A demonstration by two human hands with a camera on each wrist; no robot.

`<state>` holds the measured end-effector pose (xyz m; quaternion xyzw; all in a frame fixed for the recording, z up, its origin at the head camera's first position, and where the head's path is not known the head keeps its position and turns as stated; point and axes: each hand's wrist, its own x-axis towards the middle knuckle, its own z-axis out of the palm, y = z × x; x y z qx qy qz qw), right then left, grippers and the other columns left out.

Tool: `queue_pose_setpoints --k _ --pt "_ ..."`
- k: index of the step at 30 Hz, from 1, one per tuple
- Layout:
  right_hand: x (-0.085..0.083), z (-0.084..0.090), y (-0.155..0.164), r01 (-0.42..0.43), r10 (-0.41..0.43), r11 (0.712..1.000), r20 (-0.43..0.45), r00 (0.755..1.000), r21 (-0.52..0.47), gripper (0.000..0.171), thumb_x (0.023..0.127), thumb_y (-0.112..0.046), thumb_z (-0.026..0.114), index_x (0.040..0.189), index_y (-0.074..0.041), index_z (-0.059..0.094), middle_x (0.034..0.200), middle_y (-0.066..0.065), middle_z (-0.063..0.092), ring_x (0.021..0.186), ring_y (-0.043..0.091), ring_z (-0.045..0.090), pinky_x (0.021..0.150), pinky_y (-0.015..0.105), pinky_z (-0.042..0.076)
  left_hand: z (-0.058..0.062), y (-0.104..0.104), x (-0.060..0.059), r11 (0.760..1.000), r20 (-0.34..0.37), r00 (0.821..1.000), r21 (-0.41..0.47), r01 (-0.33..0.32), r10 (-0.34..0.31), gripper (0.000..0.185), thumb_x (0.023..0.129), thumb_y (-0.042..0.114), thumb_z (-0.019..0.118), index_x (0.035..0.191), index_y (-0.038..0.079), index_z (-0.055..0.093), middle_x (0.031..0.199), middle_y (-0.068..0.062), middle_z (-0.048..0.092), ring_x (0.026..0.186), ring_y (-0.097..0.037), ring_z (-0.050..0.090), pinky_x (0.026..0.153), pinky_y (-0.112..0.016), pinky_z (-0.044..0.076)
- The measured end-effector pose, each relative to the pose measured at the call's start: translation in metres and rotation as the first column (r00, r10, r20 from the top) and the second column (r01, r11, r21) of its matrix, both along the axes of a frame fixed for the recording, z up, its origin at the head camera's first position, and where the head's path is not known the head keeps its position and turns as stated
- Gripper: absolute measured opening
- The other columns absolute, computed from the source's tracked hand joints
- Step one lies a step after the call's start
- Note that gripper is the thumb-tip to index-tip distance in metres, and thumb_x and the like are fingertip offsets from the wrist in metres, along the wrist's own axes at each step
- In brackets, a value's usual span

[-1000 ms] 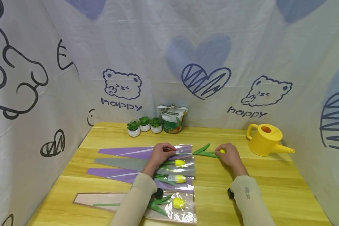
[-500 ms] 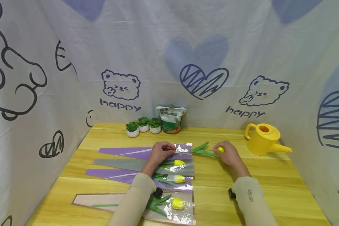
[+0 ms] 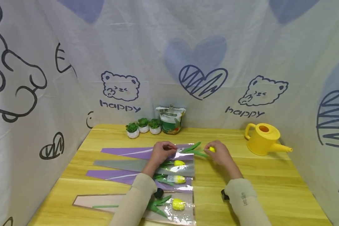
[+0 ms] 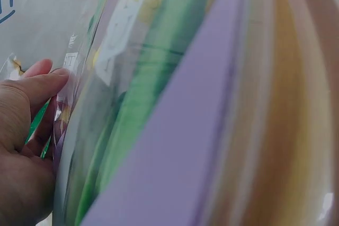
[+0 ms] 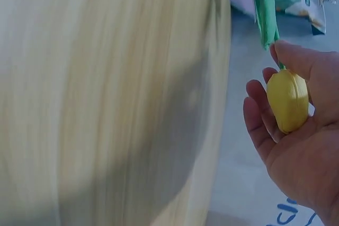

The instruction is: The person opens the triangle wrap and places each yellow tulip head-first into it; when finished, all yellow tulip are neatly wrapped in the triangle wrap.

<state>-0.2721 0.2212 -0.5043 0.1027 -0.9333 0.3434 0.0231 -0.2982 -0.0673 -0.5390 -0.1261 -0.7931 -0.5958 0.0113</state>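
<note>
My right hand (image 3: 218, 154) holds the yellow bud of an artificial tulip (image 3: 212, 149) between thumb and fingers; in the right wrist view the tulip bud (image 5: 287, 100) lies in my fingers. Its green leaves (image 3: 192, 150) point left into the mouth of the top purple sleeve (image 3: 135, 152). My left hand (image 3: 161, 151) pinches the clear open end of that sleeve (image 3: 183, 151); the left wrist view shows my thumb (image 4: 39, 86) on the clear plastic (image 4: 79, 78). Three more sleeves lie nearer me, each with a yellow tulip (image 3: 179, 163) inside.
A yellow watering can (image 3: 264, 139) stands at the right rear of the wooden table (image 3: 271, 185). Three small potted succulents (image 3: 142, 126) and a fertiliser bag (image 3: 170, 119) sit against the back cloth wall. Printed cloth walls close in the table's left, back and right sides.
My right hand has carried the tulip leftwards, so its leaves now reach into the sleeve's open end. The left hand has stayed at the sleeve mouth.
</note>
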Motion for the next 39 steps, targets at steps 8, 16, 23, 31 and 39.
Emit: queue_pose_setpoints --k 8,16,23,31,39 --pt "0.0 0.0 -0.016 -0.005 0.005 1.0 0.016 1.0 -0.004 0.009 0.101 -0.014 0.068 0.097 -0.008 0.073 0.116 0.017 0.064 0.114 0.038 0.059 0.108 0.058 0.045 0.003 0.003 0.001 1.0 -0.013 1.0 -0.021 0.013 -0.013 0.009 0.087 0.004 0.082 0.096 0.006 0.081 0.095 -0.01 0.079 0.076 -0.007 0.068 0.067 -0.022 0.055" --pt "-0.003 -0.002 -0.031 -0.005 0.005 1.0 0.015 1.0 -0.018 0.008 0.099 -0.016 0.07 0.096 -0.009 0.074 0.112 0.015 0.065 0.111 0.036 0.06 0.105 0.055 0.047 0.003 0.006 0.001 1.0 -0.007 1.0 -0.014 0.021 -0.021 0.007 0.088 0.006 0.082 0.095 0.007 0.081 0.096 -0.01 0.079 0.076 -0.007 0.068 0.068 -0.022 0.054" --pt "-0.003 -0.002 -0.038 -0.018 0.017 0.999 -0.012 1.0 -0.029 0.007 0.098 -0.013 0.071 0.093 -0.009 0.073 0.105 0.012 0.066 0.105 0.033 0.061 0.102 0.054 0.049 0.028 0.009 0.018 0.999 -0.016 0.999 0.015 0.031 -0.03 0.01 0.088 -0.003 0.078 0.098 -0.006 0.077 0.1 -0.024 0.076 0.084 -0.03 0.073 0.068 -0.019 0.052" --pt "-0.001 -0.009 -0.035 0.059 -0.028 0.966 0.123 0.992 -0.254 0.027 0.107 -0.022 0.059 0.119 -0.001 0.069 0.126 0.019 0.064 0.112 0.033 0.064 0.106 0.051 0.051 0.017 0.01 0.011 0.999 -0.002 0.999 0.0 0.042 -0.042 0.012 0.089 -0.004 0.077 0.1 -0.009 0.076 0.103 -0.027 0.075 0.091 -0.042 0.071 0.069 -0.018 0.052" --pt "0.0 -0.018 -0.022 0.18 0.056 0.77 0.346 0.936 -0.612 0.042 0.112 -0.011 0.04 0.149 0.007 0.045 0.14 0.027 0.047 0.117 0.032 0.066 0.102 0.038 0.056 0.001 0.006 0.003 0.999 -0.024 1.0 0.031 0.011 -0.01 0.012 0.087 0.001 0.081 0.099 -0.002 0.079 0.102 -0.023 0.077 0.09 -0.04 0.072 0.068 -0.017 0.051"
